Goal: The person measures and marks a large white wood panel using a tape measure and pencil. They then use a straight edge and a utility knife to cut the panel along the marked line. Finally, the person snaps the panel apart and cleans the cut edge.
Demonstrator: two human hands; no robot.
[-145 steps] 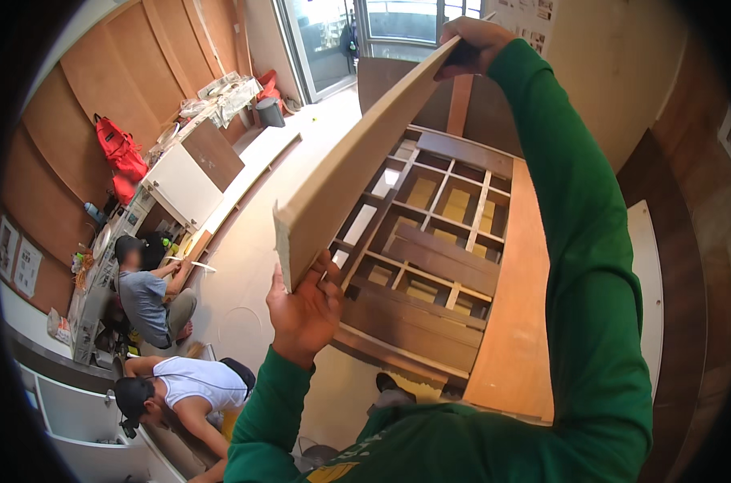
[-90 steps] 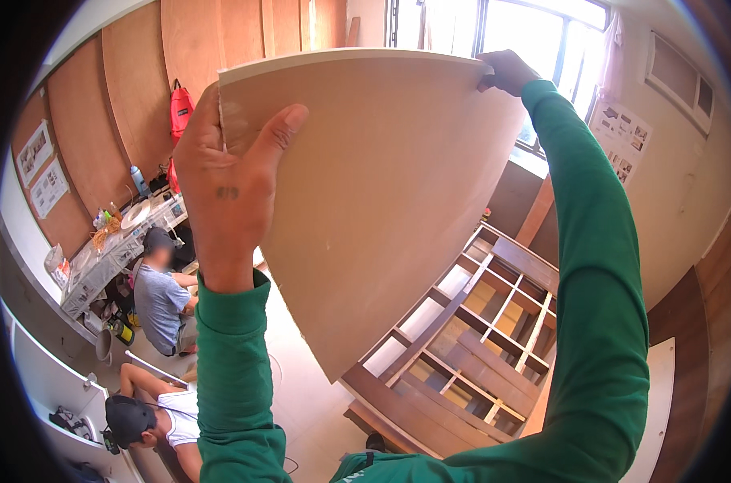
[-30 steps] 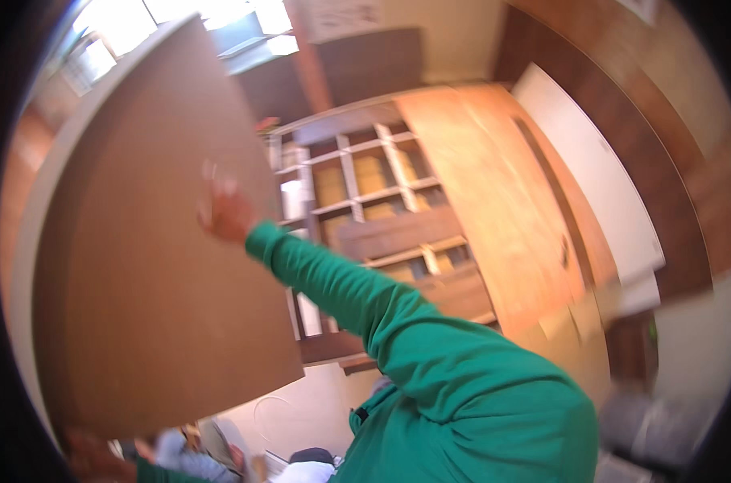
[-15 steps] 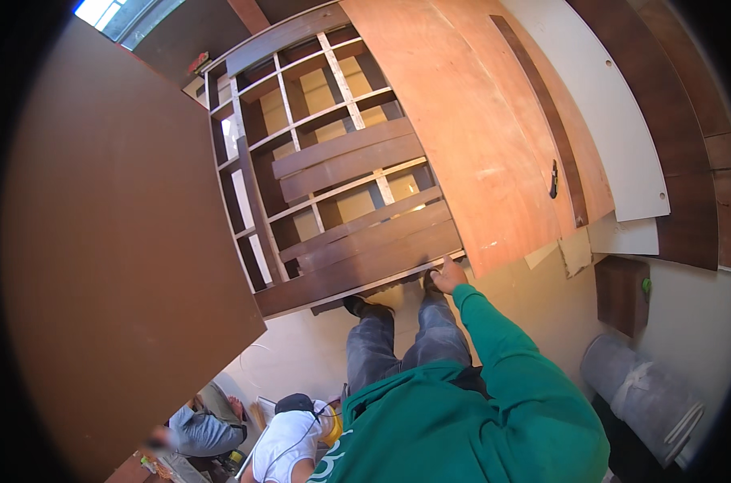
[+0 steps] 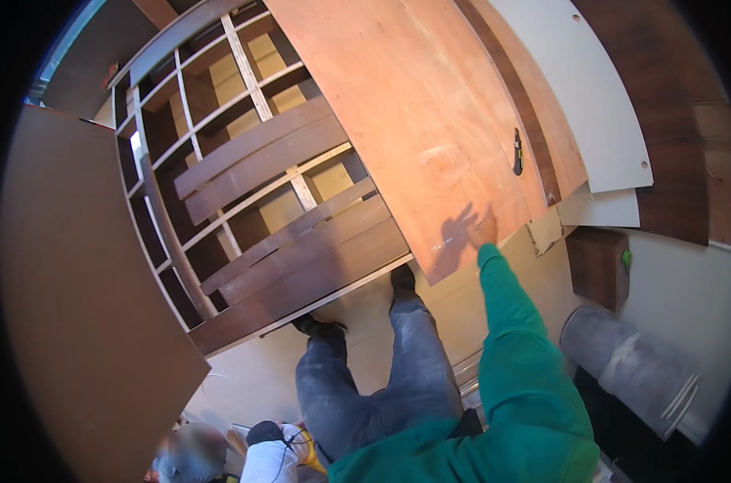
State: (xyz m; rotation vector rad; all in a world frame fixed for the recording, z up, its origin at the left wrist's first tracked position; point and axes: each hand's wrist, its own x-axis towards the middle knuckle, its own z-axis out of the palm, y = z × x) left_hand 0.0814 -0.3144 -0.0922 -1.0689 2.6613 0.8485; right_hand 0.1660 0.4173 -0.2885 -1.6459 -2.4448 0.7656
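Note:
My right hand (image 5: 483,232) is over the near edge of a sheet of bare plywood (image 5: 398,121). Its fingers look apart with nothing in them, and its shadow falls on the sheet to the left. Whether it touches the wood I cannot tell. Farther up the sheet lies a black utility knife (image 5: 518,153), beside a long dark brown strip (image 5: 510,76). Left of the plywood is a wooden grid frame (image 5: 243,64) with open cells. Brown boards (image 5: 261,157) lie across parts of it. My left hand is out of view.
A large brown panel (image 5: 100,258) fills the left side. White boards (image 5: 579,97) and dark boards lie at the right. Below them are a brown box (image 5: 597,267) and a tied grey roll (image 5: 627,366). People (image 5: 269,459) are at the lower left.
My right hand has left the grid frame's near edge and moved right and up over the plywood, its fingers now spread. The view has shifted, so the frame appears farther left.

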